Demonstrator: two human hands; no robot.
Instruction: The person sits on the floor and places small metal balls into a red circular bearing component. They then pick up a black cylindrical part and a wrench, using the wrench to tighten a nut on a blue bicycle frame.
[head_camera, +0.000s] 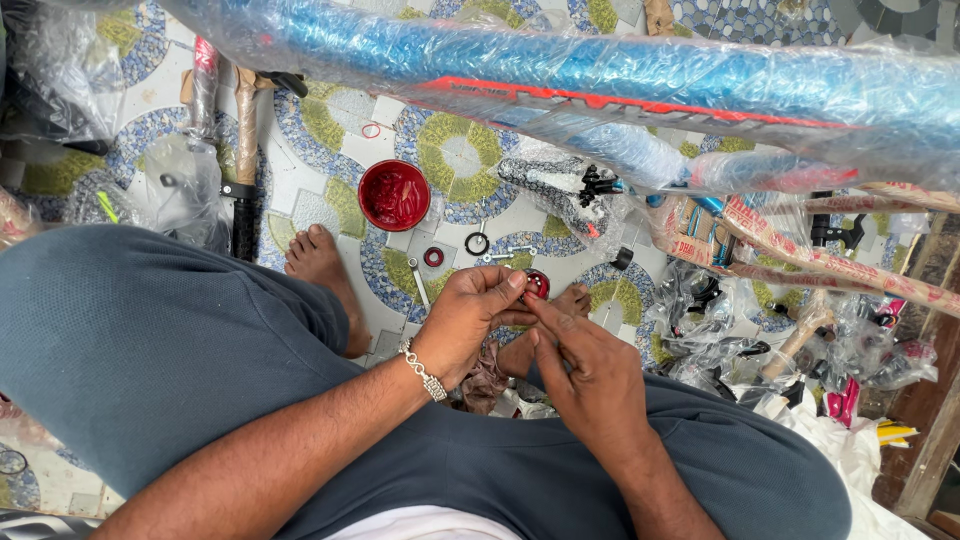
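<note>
Patterned tile floor (330, 190) below, plastic-wrapped blue bicycle frame (600, 70) overhead. Left hand (468, 320) pinches a small red ring part (537, 285); right hand (585, 365) fingers press it too. Red grease tub (394, 195) lies beyond the left hand.

Two hands (470, 320) (585, 375); one red tub (394, 195); two bare feet (322, 262) (570, 298)

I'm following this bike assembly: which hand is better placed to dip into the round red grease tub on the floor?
Probably the left hand: it cradles the small red ring part on the side nearer the red grease tub. The right hand sits farther away, its fingertips working on the part.
</note>
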